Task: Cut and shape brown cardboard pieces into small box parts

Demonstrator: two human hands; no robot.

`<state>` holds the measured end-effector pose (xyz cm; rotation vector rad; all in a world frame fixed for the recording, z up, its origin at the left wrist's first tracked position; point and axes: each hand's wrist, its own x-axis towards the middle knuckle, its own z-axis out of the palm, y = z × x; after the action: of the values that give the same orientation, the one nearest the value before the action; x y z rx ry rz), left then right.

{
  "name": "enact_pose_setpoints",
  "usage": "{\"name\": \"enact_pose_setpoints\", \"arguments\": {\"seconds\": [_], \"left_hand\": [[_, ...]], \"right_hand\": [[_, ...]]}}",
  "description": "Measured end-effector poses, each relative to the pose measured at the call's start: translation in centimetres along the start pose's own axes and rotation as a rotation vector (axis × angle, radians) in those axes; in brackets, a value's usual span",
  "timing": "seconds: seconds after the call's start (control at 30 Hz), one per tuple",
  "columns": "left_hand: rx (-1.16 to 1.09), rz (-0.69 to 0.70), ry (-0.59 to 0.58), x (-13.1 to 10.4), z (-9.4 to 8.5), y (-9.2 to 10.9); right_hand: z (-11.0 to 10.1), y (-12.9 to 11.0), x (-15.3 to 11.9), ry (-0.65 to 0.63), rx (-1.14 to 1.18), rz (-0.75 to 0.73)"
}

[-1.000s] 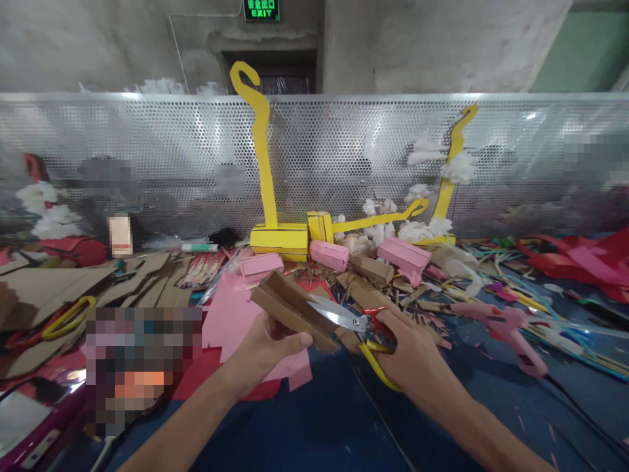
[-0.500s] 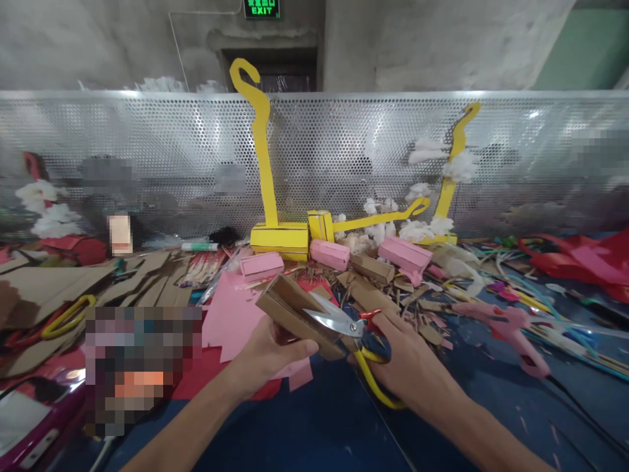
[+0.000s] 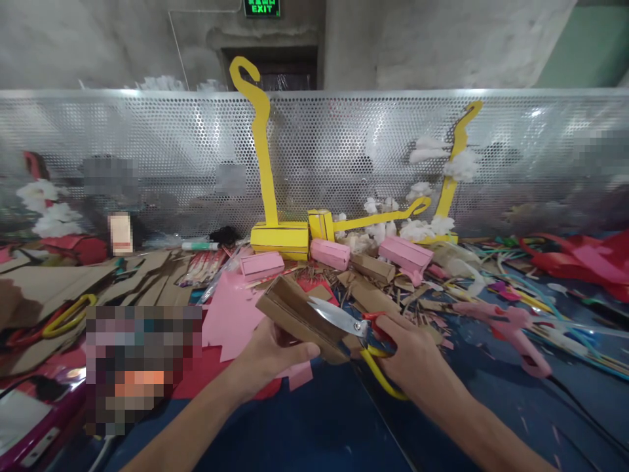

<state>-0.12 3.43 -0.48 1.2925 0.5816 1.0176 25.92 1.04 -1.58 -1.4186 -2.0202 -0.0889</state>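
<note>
My left hand [image 3: 275, 351] is closed around the lower side of a folded brown cardboard box [image 3: 287, 305], tilted over the table. Scissors [image 3: 344, 319] with red and yellow handles are gripped in my right hand [image 3: 410, 347], fingers through the loops. Their blades look nearly together and lie over the box's open side; whether they touch the cardboard I cannot tell. A small cardboard flap [image 3: 352, 343] shows at the box's right end, below the blades. Behind the box are pink paper-covered blocks [image 3: 330, 254] and a yellow block with a tall hooked strip [image 3: 265, 167].
A pink glue gun [image 3: 511, 324] with a black cord lies on the right. Cardboard scraps [image 3: 417, 308] are strewn behind my right hand. Pink paper [image 3: 230, 314] and cardboard sheets [image 3: 54, 282] spread leftward. A perforated metal panel [image 3: 196, 144] stands along the back.
The scissors have shifted slightly right, and their blades have come closer together. My right hand moved right with them. My left hand and the box stay almost in place.
</note>
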Motion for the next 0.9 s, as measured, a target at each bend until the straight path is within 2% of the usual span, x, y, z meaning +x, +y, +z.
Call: {"name": "enact_pose_setpoints", "arguments": {"seconds": [0.1,0.33,0.67,0.9], "left_hand": [[-0.017,-0.005,-0.032,0.0,0.0,0.0],[0.009,0.006,-0.001,0.0,-0.2,0.0],[0.006,-0.03,-0.045,-0.2,0.5,0.4],[0.043,-0.018,-0.075,-0.3,0.5,0.4]], "right_hand": [[0.1,0.2,0.1,0.008,-0.009,0.017],[-0.2,-0.6,0.0,0.004,-0.016,0.103],[0.2,-1.0,-0.2,-0.087,0.022,0.071],[0.7,0.0,-0.5,-0.043,0.043,0.015]]}}
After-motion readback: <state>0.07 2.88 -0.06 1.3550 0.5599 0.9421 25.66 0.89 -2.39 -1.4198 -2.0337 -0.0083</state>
